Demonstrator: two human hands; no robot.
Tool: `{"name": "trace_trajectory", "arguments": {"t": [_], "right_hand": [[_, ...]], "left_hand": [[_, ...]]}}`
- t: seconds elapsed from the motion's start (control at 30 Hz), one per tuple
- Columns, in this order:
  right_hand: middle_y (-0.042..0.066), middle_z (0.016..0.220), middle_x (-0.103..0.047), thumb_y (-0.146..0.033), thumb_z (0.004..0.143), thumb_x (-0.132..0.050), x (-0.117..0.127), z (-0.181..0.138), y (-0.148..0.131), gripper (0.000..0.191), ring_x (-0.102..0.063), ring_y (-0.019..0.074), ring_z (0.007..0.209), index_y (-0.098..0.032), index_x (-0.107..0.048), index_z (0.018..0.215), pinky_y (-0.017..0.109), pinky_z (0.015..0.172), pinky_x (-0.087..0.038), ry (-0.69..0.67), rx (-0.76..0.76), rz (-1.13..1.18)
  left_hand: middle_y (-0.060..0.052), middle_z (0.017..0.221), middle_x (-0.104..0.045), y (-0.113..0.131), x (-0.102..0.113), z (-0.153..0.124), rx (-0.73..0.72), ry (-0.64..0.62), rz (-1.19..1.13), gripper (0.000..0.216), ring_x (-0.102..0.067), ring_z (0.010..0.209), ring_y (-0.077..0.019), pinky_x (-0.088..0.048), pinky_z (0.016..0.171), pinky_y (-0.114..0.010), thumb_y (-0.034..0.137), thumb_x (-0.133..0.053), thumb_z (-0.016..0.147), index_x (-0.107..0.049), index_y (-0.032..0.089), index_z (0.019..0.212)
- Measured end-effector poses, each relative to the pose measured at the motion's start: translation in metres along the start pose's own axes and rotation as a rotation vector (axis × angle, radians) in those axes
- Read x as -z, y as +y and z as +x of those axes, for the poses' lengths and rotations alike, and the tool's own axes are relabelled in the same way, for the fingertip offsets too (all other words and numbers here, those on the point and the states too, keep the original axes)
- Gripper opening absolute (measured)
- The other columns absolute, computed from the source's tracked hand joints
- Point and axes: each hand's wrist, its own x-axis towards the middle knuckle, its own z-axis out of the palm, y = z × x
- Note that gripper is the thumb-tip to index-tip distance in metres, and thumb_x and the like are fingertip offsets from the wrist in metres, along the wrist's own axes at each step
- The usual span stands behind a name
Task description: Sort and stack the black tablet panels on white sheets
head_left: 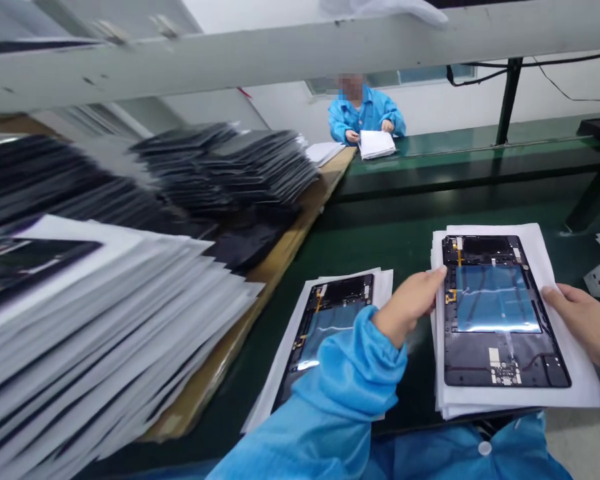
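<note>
Left hand (411, 303) and right hand (587, 327) pinch opposite edges of the near-right paper stack (570, 390) carrying a tablet back panel (500, 313) on the green worktop (380, 247); best keep it level, grip even

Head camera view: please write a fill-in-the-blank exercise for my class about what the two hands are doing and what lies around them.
1. The left hand and right hand grip opposite edges of a stack of white ____ sheets.
2. On that stack lies an open black tablet back with a shiny ____ film at its middle.
3. A second tablet back lies to the ____ of it.
4. The work surface is ____.

Missing words: paper; blue; left; green
</note>
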Motion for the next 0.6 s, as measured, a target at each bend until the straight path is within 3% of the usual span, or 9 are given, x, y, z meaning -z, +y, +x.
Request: {"name": "trace_trajectory", "arguments": {"t": [0.03, 0.1, 0.17, 0.23, 0.33, 0.43, 0.5, 0.6], "right_hand": [[0.008, 0.093, -0.060, -0.049, 0.082, -0.049, 0.000, -0.002, -0.003, 0.038, -0.055, 0.0329, 0.086, -0.022, -0.058, 0.107, 0.043, 0.074, -0.044, 0.079, 0.049, -0.097], [0.008, 0.097, -0.059, -0.049, 0.082, -0.047, 0.000, -0.006, -0.010, 0.036, -0.052, 0.0350, 0.090, -0.023, -0.059, 0.104, 0.046, 0.078, -0.041, 0.168, 0.126, -0.213], [0.008, 0.096, -0.058, -0.047, 0.083, -0.045, 0.000, -0.009, -0.016, 0.032, -0.051, 0.0353, 0.090, -0.024, -0.060, 0.099, 0.046, 0.077, -0.040, 0.187, 0.197, -0.300], [0.007, 0.095, -0.058, -0.045, 0.084, -0.044, -0.001, -0.010, -0.019, 0.028, -0.051, 0.0346, 0.091, -0.025, -0.061, 0.095, 0.045, 0.078, -0.041, 0.161, 0.213, -0.296], [0.006, 0.099, -0.057, -0.046, 0.080, -0.055, -0.002, -0.007, -0.017, 0.031, -0.052, 0.0322, 0.091, -0.026, -0.056, 0.103, 0.041, 0.074, -0.046, 0.026, 0.034, 0.176], [0.007, 0.102, -0.057, -0.040, 0.075, -0.065, -0.002, -0.005, -0.014, 0.040, -0.054, 0.0309, 0.089, -0.028, -0.051, 0.111, 0.039, 0.066, -0.051, -0.128, -0.172, 0.648], [0.006, 0.102, -0.058, -0.036, 0.075, -0.066, -0.001, -0.005, -0.015, 0.036, -0.054, 0.0308, 0.089, -0.029, -0.053, 0.109, 0.039, 0.064, -0.051, -0.163, -0.221, 0.695], [0.006, 0.100, -0.059, -0.033, 0.079, -0.062, 0.002, -0.009, -0.022, 0.025, -0.055, 0.0292, 0.088, -0.029, -0.057, 0.104, 0.035, 0.061, -0.052, -0.180, -0.200, 0.693]], "left_hand": [[0.000, 0.051, -0.043, 0.000, -0.004, -0.007, -0.079, 0.009, 0.138, 0.043, -0.039, 0.046, -0.0103, -0.026, 0.046, -0.023, 0.052, -0.041, 0.078, -0.044, 0.015, 0.055], [-0.001, 0.057, -0.047, 0.000, -0.009, -0.019, -0.188, 0.146, 0.325, 0.041, -0.043, 0.054, -0.0130, -0.027, 0.051, -0.024, 0.051, -0.038, 0.079, -0.045, 0.016, 0.060], [-0.002, 0.065, -0.052, -0.002, -0.009, -0.027, -0.209, 0.245, 0.404, 0.037, -0.048, 0.061, -0.0159, -0.028, 0.055, -0.025, 0.051, -0.036, 0.080, -0.049, 0.017, 0.070], [-0.003, 0.071, -0.055, -0.005, -0.007, -0.030, -0.193, 0.216, 0.421, 0.037, -0.050, 0.067, -0.0180, -0.030, 0.058, -0.026, 0.052, -0.035, 0.079, -0.051, 0.018, 0.077], [-0.004, 0.070, -0.055, -0.010, -0.006, -0.029, -0.204, 0.122, 0.414, 0.035, -0.051, 0.068, -0.0180, -0.031, 0.058, -0.025, 0.050, -0.041, 0.076, -0.052, 0.017, 0.073], [-0.002, 0.065, -0.051, -0.017, -0.007, -0.028, -0.183, 0.008, 0.246, 0.034, -0.048, 0.062, -0.0150, -0.032, 0.056, -0.024, 0.047, -0.045, 0.074, -0.054, 0.015, 0.074], [-0.001, 0.065, -0.050, -0.019, -0.009, -0.030, -0.154, -0.033, 0.070, 0.033, -0.047, 0.061, -0.0136, -0.033, 0.056, -0.023, 0.045, -0.046, 0.074, -0.055, 0.013, 0.079], [-0.001, 0.071, -0.051, -0.014, -0.012, -0.041, -0.235, 0.008, -0.092, 0.029, -0.047, 0.068, -0.0132, -0.035, 0.062, -0.023, 0.041, -0.049, 0.074, -0.055, 0.013, 0.079]]}}
